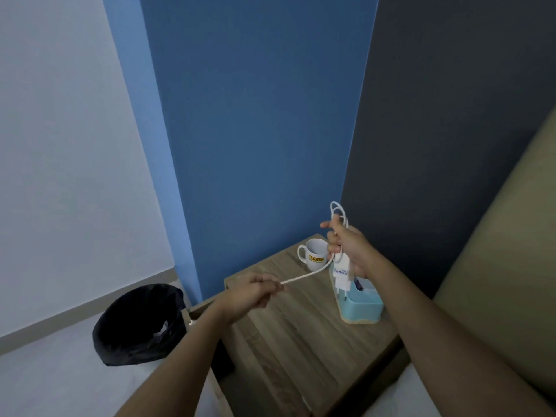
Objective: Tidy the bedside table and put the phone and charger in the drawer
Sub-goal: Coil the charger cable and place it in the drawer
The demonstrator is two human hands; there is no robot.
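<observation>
My right hand (349, 251) grips a white charger plug (343, 276) together with loops of its white cable (338, 213), held above the wooden bedside table (294, 335). The plug hangs below the fist, prongs down. My left hand (255, 291) pinches the free end of the cable, which stretches taut between both hands. The table's drawer (207, 341) stands open at the left side, mostly hidden by my left forearm. No phone is visible.
A white mug (313, 254) with a yellow logo stands at the table's far corner. A light blue box (359, 305) sits near the right edge. A bin with a black bag (141, 323) stands on the floor to the left. A bed edge lies at the right.
</observation>
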